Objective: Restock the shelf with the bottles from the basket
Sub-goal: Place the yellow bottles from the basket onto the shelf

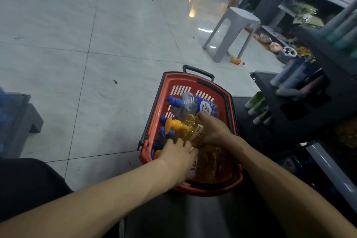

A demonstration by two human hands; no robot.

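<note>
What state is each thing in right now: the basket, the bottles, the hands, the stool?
Red basket: on the floor, holding several bottles.
Yellow pump bottle: on its side atop the others, gripped by the right hand.
Blue-capped bottle: lying on its side, untouched.
Left hand: on a lower bottle, grip unclear.
Grey stool: upright on the floor.

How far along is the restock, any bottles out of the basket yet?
Done: nothing confirmable; the dark shelf shows only tubes. In hand: the right hand grips the yellow bottle with an orange pump, lying in the red plastic basket; the left hand reaches in beside it. Left: the clear blue-capped bottle and more blue pump tops.
</note>
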